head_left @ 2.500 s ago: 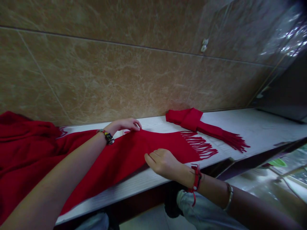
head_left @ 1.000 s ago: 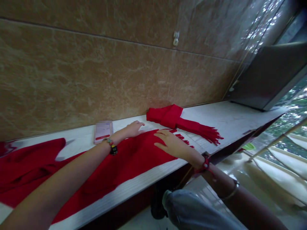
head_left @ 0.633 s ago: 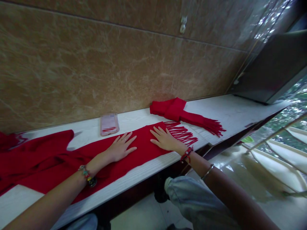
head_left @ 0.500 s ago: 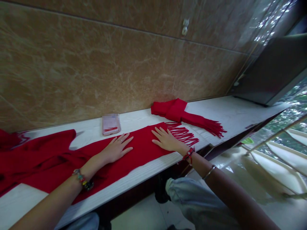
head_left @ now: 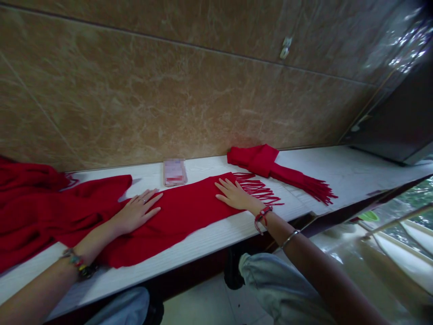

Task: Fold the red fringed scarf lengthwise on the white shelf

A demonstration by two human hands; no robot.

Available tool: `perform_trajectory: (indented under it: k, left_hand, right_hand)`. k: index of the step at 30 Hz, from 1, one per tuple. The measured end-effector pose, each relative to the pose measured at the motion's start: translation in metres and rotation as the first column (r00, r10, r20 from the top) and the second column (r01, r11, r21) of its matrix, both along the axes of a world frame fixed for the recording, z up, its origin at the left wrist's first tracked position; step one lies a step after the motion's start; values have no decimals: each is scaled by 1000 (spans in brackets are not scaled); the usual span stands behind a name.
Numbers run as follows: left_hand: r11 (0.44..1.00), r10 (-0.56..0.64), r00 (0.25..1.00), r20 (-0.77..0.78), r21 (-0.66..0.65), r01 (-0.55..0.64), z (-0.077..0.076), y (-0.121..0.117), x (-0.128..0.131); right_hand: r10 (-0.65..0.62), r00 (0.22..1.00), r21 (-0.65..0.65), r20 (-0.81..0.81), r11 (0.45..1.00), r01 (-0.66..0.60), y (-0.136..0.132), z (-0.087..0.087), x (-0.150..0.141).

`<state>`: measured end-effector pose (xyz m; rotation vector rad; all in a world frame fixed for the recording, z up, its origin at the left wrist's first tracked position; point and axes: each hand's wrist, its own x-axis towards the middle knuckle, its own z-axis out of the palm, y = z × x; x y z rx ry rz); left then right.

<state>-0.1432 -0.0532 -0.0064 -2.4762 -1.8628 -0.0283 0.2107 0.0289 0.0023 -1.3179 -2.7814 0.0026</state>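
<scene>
A red fringed scarf (head_left: 189, 207) lies along the white counter, flat on its right part and bunched up toward the left. My right hand (head_left: 235, 195) rests palm down on it beside the fringe, fingers spread. Farther left, my left hand (head_left: 138, 213) presses flat on the same cloth with its fingers extended, where the smooth part meets the folds. Another red scarf (head_left: 255, 159), folded over and with its tassels pointing right, lies close to the wall.
A phone-like flat object (head_left: 174, 173) in a pinkish case lies by the wall. Brown marbled tiles (head_left: 169, 99) rise behind the narrow white counter (head_left: 314, 164). A dark box-like cabinet (head_left: 402, 113) stands at the right end. My knees are below the front edge.
My left hand has slid left along the scarf, farther from my right hand, and the cloth between them lies flatter. My right hand stays by the fringe. The view has shifted left.
</scene>
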Motion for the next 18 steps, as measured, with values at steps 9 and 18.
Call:
perform_trajectory:
  k: [9,18]
  left_hand:
    - [995,-48,999,11,85,46,4,17,-51]
    - [994,-100,994,32,-50,102,44,-18,-10]
  right_hand:
    - [9,999,-52,-48,999,-11,16,5,-42]
    - [56,991,2,-122,998,-56,7,23,-50]
